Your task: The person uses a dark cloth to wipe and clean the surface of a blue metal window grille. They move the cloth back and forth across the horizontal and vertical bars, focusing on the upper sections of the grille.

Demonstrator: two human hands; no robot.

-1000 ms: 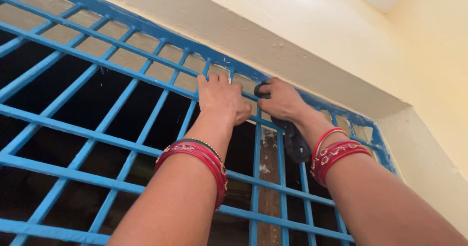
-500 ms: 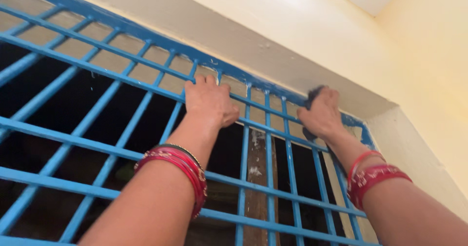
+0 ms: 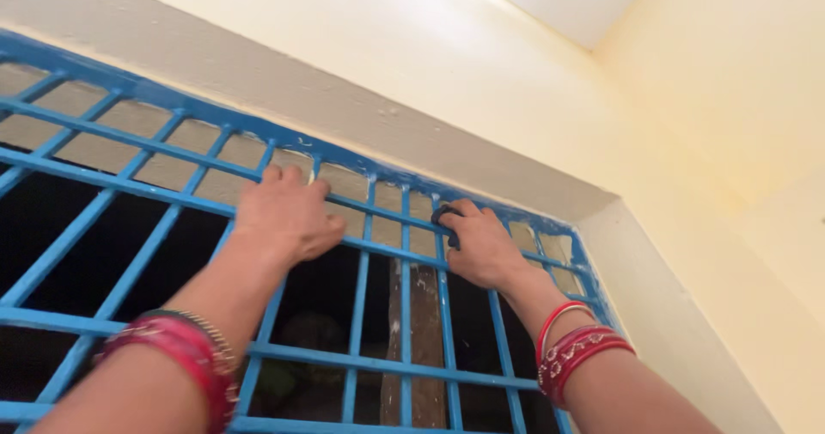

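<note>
The left hand [image 3: 288, 219] hooks its fingers over a bar of the blue window grille [image 3: 112, 206]. At three o'clock from it, the right hand [image 3: 483, 247] pinches a dark cloth [image 3: 445, 220] against the bars. With both arms stretched overhead, that cloth could likely slip through a gap.

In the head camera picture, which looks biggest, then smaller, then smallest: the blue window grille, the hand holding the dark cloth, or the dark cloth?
1. Blue window grille, by far the largest; it spans most of the picture.
2. Right hand.
3. Dark cloth, smallest, though the hand hides most of it, so its full size is unsure.
</note>
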